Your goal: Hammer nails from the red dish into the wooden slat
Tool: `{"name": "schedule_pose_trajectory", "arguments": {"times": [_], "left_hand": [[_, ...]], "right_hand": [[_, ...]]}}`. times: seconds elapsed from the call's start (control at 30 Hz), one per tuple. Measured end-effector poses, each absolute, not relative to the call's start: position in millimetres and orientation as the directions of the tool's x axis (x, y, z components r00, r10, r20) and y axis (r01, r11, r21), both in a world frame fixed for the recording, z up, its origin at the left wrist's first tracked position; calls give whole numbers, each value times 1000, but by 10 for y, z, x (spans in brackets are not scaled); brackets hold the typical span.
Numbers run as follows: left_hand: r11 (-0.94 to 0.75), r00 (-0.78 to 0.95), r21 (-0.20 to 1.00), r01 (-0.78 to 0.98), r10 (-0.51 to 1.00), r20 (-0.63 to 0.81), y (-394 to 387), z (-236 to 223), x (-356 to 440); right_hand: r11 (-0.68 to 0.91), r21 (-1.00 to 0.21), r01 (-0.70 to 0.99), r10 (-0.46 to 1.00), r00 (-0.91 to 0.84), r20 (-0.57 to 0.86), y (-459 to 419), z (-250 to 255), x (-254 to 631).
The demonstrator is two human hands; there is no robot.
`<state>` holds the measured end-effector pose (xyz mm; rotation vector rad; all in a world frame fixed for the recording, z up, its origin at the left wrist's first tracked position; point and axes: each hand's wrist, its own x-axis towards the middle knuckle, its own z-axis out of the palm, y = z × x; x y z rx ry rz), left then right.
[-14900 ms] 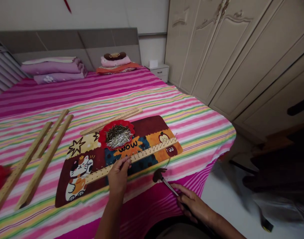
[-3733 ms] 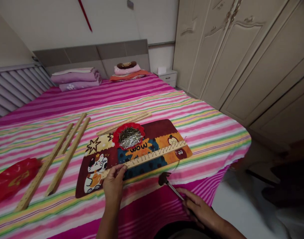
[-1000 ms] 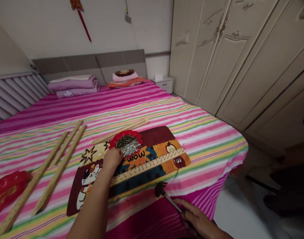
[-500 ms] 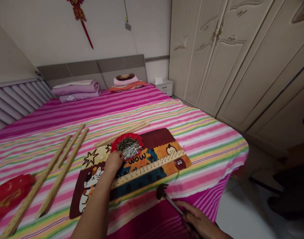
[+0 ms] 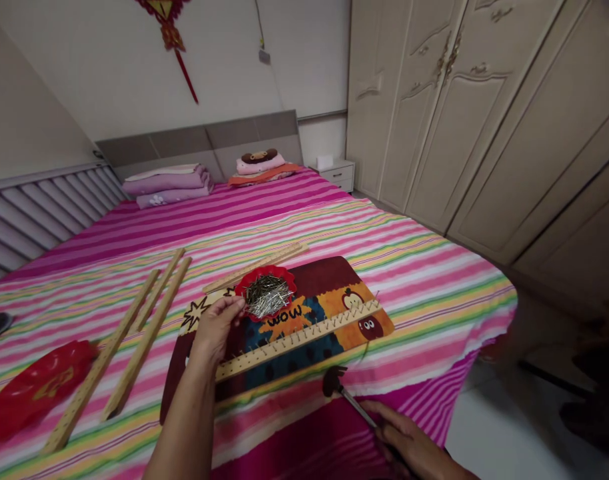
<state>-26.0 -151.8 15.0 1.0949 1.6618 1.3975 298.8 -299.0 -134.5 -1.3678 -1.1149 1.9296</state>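
Observation:
My left hand is at the left rim of a red scalloped bowl, thumb and fingertips pinched together. Whatever is between them is too small to make out. Loose nails fill the bowl. In front of it lies a pale wooden strip with a row of nails standing along much of its length; holes show at its left end. The strip rests on a cartoon-print mat. My right hand grips the handle of a claw hammer, its head just in front of the mat.
Left of the mat, several wooden strips lie on the striped bedspread, with a red plate beside them. Another strip pair lies behind the bowl. Folded bedding is by the headboard; a wardrobe stands on the right.
My left hand has drawn back slightly left from the nails in the bowl. My right hand still holds the hammer in nearly the same place. The view has turned a little left.

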Motion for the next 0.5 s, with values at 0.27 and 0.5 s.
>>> {"name": "schedule_pose_trajectory", "arguments": {"times": [0.27,0.5], "left_hand": [[127,-474,985,-114,865,-166,-2129,-31,-200],[203,-532,978,45,834,-148,-2319,-551,-130]], "right_hand": [[-527,-845,95,783,-333,-525,-3027,-1215,2982],[-506,-855,113,792,-332,-513,-3032,-1231,2965]]}}
